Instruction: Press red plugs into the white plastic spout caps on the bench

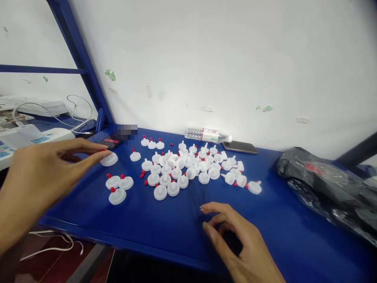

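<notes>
My left hand (50,169) pinches the red tip of a white nozzle cap (110,159) between thumb and fingers, at the left of the blue table (165,228). Just below it, three more white caps with red tips (118,196) stand in a group. A heap of white nozzle caps (188,160) without red tips lies in the middle, with small red tips (142,175) scattered among and beside them. My right hand (238,239) hovers near the front edge, fingers curled, thumb and forefinger apart, nothing between them.
Several red-tipped caps (152,144) stand behind, left of the heap. A plastic bottle (207,135) and a phone (240,147) lie along the wall. Black plastic bags (324,184) fill the right side. A dark phone (111,140), power strips (44,136) and cables are at the left.
</notes>
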A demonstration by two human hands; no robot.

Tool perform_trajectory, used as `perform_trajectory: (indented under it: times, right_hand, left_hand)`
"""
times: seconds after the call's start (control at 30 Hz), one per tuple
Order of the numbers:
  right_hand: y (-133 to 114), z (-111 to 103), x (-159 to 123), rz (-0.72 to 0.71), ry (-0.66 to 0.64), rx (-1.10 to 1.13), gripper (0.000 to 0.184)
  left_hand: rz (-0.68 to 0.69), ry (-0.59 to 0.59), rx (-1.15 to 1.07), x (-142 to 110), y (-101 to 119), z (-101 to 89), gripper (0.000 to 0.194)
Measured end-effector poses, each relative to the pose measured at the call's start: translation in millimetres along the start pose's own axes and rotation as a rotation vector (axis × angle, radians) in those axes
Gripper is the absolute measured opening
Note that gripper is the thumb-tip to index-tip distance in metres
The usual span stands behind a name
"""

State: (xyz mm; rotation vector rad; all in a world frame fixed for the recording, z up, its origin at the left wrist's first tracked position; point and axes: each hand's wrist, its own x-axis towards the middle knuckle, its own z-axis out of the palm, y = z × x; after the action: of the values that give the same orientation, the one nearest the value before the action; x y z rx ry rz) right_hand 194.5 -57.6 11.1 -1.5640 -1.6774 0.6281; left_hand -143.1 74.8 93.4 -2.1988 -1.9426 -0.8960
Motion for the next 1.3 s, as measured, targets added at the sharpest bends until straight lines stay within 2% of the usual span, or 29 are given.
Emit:
perform_trajectory:
  times: [0.03, 0.07, 0.13, 0.27, 0.4, 0.47, 0.57, 0.67, 0.73, 0.77, 0.87, 0.9, 1.03, 1.1, 1.2, 1.23, 1.3]
  right_hand:
    - [0, 0, 0, 0.000, 0.002, -0.002, 0.024]
    - [0, 0, 1, -0.001, 0.001, 0.000, 0.025]
    - [0, 0, 1, -0.004, -0.009, 0.004, 0.025]
    - [-2, 0, 2, -0.030, -0.005, -0.019, 0.023]
    - [-3, 0, 3, -0.051, -0.002, -0.040, 0.021]
    - [-2, 0, 3, -0.044, -0.016, -0.029, 0.022]
    - [-1, 1, 2, -0.026, -0.027, -0.017, 0.022]
    - [-2, 1, 1, -0.030, -0.011, -0.013, 0.020]
    - [-2, 1, 1, -0.041, -0.002, -0.013, 0.019]
    - [-3, 1, 1, -0.040, -0.003, -0.015, 0.019]
    - [-3, 0, 1, -0.040, -0.010, -0.010, 0.020]
    - [-3, -1, 1, -0.041, -0.013, -0.003, 0.019]
    - [0, 1, 3, -0.050, -0.044, 0.022, 0.022]
    - [2, 3, 3, -0.047, -0.054, 0.021, 0.037]
    - [4, 5, 3, -0.053, -0.075, 0.022, 0.064]
    - [5, 5, 3, -0.061, -0.107, 0.035, 0.064]
    - [5, 4, 3, -0.072, -0.178, 0.064, 0.051]
  left_hand:
    - [-0.040, -0.008, 0.017, 10, -1, 0.8, 0.054]
    - [-0.024, -0.072, -0.022, 18, -3, 4.6, 0.050]
    - [0.013, -0.070, -0.117, 28, -5, 18.8, 0.045]
    - [0.042, -0.087, -0.143, 30, -12, 50.5, 0.060]
    - [0.041, -0.097, -0.148, 28, -18, 63.7, 0.065]
    - [0.021, -0.107, -0.142, 29, -20, 63.2, 0.062]
    - [-0.010, -0.089, -0.116, 30, -17, 52.3, 0.055]
    - [-0.049, 0.033, 0.003, 20, 0, 35.7, 0.046]
    - [0.014, 0.085, -0.043, 5, 18, 30.5, 0.034]
    - [0.088, 0.060, -0.088, -4, 27, 31.4, 0.031]
    - [0.354, -0.131, -0.215, -27, 51, 45.9, 0.027]
    - [0.376, -0.175, -0.226, -32, 56, 52.2, 0.025]
    - [0.311, -0.268, -0.343, -46, 67, 64.0, 0.014]
    - [0.266, -0.318, -0.467, -55, 76, 60.2, 0.009]
    - [0.228, -0.461, -0.664, -71, 97, 52.7, 0.005]
    - [0.224, -0.500, -0.719, -76, 104, 51.6, 0.006]
    - [0.251, -0.531, -0.780, -81, 111, 52.7, 0.008]
